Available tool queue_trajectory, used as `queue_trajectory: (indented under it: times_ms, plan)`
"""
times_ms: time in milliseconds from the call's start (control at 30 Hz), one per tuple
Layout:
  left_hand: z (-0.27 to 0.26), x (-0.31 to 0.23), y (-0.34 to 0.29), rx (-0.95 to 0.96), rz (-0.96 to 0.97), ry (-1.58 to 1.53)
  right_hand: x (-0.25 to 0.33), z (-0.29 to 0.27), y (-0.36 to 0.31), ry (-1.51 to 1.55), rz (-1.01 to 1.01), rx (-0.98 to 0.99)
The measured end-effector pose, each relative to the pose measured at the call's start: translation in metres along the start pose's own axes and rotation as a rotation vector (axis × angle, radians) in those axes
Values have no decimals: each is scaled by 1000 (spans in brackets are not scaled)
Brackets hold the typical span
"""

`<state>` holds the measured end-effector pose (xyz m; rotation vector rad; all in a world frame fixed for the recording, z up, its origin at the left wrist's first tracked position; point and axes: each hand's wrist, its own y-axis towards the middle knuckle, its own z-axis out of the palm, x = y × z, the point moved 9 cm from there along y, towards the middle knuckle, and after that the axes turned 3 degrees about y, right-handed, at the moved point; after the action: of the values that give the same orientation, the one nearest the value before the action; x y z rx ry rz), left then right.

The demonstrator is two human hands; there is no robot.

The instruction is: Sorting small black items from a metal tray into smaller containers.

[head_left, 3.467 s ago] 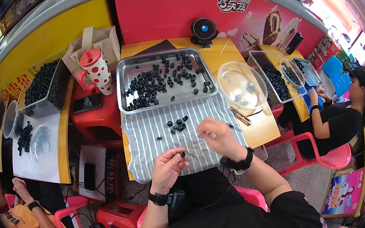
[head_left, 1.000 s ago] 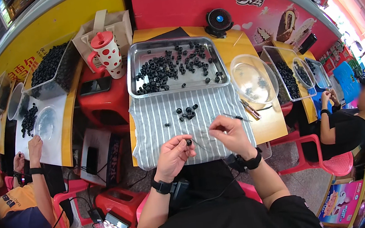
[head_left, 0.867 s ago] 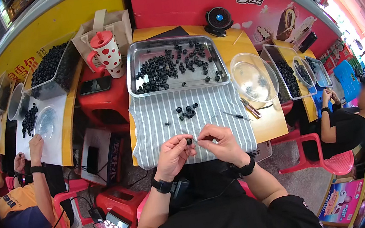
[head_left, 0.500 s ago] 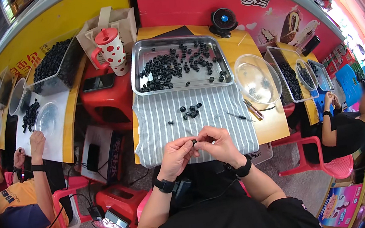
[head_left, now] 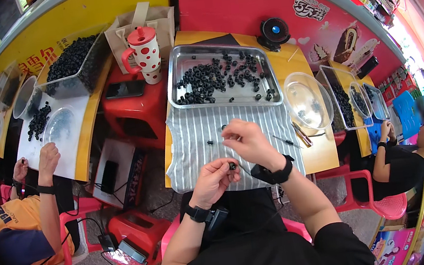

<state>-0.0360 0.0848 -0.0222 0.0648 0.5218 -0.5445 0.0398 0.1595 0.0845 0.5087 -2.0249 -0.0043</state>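
Observation:
My left hand (head_left: 216,182) is closed, pinching a small black ring-shaped part (head_left: 232,166) between thumb and fingertips above the front edge of a grey-and-white striped cloth (head_left: 190,146). Over the middle of that cloth, my right hand (head_left: 249,141) is stretched out with its thumb and forefinger apart. A small black part (head_left: 224,127) shows by its fingertips; the hand hides others lying beneath it. One more black piece (head_left: 210,143) rests on the cloth to the left. Behind, a metal tray (head_left: 179,98) carries many loose black parts.
A thin pointed tool (head_left: 288,141) and a wooden-handled tool (head_left: 303,136) lie at the cloth's right edge, near a clear round tub (head_left: 302,113). A small black fan (head_left: 274,32) stands behind the tray. A spotted cup (head_left: 145,56) is at left. Co-workers sit on both sides.
My right hand has let go of the part held between both hands and moved forward over the loose pieces on the cloth. My left hand keeps the part. The view has shifted slightly left.

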Motion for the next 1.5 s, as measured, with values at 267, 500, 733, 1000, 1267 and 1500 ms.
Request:
queue_trajectory:
  times_ms: [267, 500, 733, 1000, 1267, 1500]
  plan:
    - [6, 2, -3, 124, -40, 13, -25, 68, 28, -456, -80, 407]
    - [2, -4, 0, 72, -1, -70, 7, 2, 0, -86, -93, 115]
    - [-2, -3, 4, -9, 1, -59, -24, -13, -77, 130, 188, -35]
    - [-2, -4, 3, -43, 17, 0, -41, -29, -93, -119, 180, -114]
    - [0, -4, 4, -32, 34, 19, -36, -28, -105, -263, 87, -200]
    - [-1, -2, 3, -31, 12, 5, -40, -24, -108, -17, 128, -245]
